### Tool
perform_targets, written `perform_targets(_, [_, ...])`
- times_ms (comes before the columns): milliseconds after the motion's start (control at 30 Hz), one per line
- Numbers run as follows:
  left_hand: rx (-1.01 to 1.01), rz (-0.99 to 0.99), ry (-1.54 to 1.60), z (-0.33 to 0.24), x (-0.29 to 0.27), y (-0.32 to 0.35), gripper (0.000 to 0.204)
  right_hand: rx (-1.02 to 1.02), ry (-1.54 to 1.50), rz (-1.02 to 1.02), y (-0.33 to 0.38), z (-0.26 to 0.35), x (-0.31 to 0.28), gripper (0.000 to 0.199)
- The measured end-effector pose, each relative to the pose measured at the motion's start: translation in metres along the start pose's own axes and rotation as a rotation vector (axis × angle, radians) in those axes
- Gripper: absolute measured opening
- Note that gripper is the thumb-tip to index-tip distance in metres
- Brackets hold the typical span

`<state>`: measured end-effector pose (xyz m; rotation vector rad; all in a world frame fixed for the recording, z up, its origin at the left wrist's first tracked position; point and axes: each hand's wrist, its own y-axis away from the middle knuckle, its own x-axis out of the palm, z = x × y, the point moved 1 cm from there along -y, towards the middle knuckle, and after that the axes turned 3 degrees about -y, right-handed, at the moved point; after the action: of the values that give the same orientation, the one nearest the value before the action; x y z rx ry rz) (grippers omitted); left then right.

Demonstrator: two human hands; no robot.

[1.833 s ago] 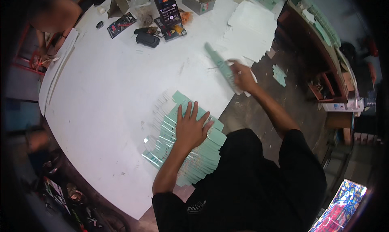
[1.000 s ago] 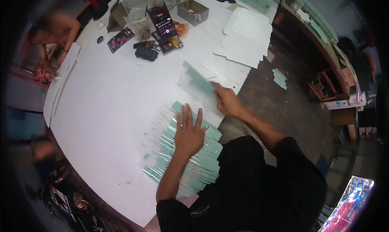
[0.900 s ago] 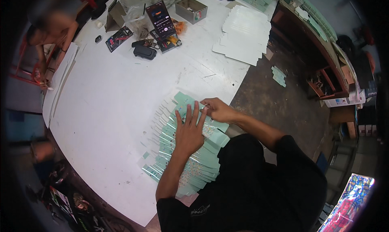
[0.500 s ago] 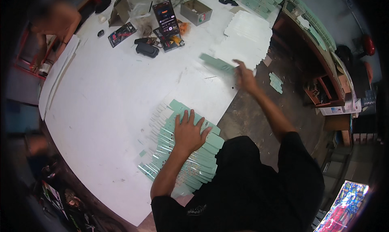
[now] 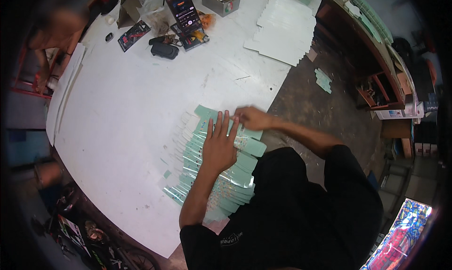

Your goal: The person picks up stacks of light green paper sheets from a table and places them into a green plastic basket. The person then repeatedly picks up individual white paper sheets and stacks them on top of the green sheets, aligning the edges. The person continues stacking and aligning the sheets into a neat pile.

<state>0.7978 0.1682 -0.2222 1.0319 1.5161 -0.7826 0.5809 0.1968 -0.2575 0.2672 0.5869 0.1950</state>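
A fanned, overlapping row of flat mint-green cartons (image 5: 240, 178) lies along the near edge of the white table. My left hand (image 5: 220, 146) rests flat on it, fingers spread and pointing away from me. Just right of those fingertips, my right hand (image 5: 253, 118) has its fingers bent together at the edge of a green carton near the row's far end. Its fingertips are partly hidden and slightly blurred. Farther off to the right sits a stepped pile of flat white-faced pieces (image 5: 285, 29).
The white table (image 5: 122, 128) bears a propped-up phone (image 5: 183, 11), a dark case (image 5: 164, 51), a packaged tool (image 5: 134, 35) and a metal box (image 5: 221, 1). Another person (image 5: 56, 29) sits at the far left. On the floor to the right lies a green cut-out piece (image 5: 323, 80).
My right hand has come back from near the white pile, where it held a green carton, to the fanned row. Another white-faced piece now shows at the pile's near end. My left hand stays on the row.
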Motion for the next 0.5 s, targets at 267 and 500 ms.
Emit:
perform_targets(267, [-0.025,-0.054,0.196,0.004,-0.010,-0.003,0.088,0.030,0.644,-0.783,0.010,-0.112,-0.173,0.055])
perform_targets(500, [-0.064,-0.197,0.175,0.005,0.012,0.007,0.055,-0.338,0.636,-0.492,0.003,0.009,-0.038,0.042])
